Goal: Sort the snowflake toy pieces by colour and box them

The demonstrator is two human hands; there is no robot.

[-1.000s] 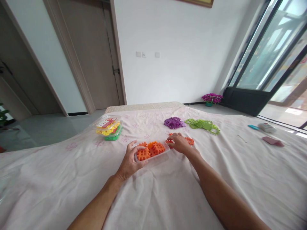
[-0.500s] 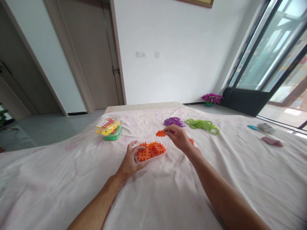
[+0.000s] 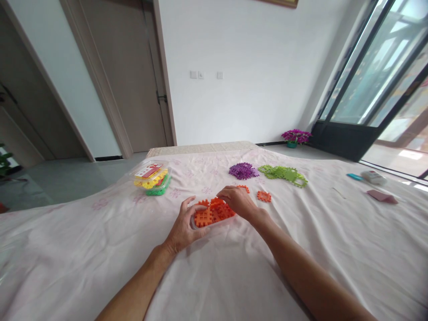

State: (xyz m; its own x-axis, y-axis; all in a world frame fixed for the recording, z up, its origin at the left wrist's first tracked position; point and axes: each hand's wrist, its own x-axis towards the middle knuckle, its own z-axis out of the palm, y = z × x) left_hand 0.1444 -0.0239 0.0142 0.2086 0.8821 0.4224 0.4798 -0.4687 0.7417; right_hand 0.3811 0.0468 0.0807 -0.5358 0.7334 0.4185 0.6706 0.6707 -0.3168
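Note:
In the middle of the bed-like surface, a clear plastic box (image 3: 217, 223) holds several orange notched building tiles (image 3: 203, 217). My left hand (image 3: 187, 220) grips the box's left end, thumb at the near side and fingers curled over the rim and tiles. Over the right end of the box is my right hand (image 3: 238, 200), its fingers bent down and closed at an orange tile (image 3: 217, 202) among the others. The hand partly hides this tile. Just beyond my right hand lie two loose orange tiles, one partly covered (image 3: 245, 188) and one frame-shaped (image 3: 264, 196).
Clear boxes of yellow and green pieces (image 3: 152, 180) are stacked at back left. A purple pile (image 3: 243, 170) and a light green pile (image 3: 283, 174) lie behind my right hand. At far right are a blue item (image 3: 354, 177), a white packet (image 3: 372, 177) and a pink cloth (image 3: 382, 196).
My right hand has come down and toward me with the orange tile, from above the far side into the box. The loose orange tiles now show. My left hand still holds the box, slightly shifted right.

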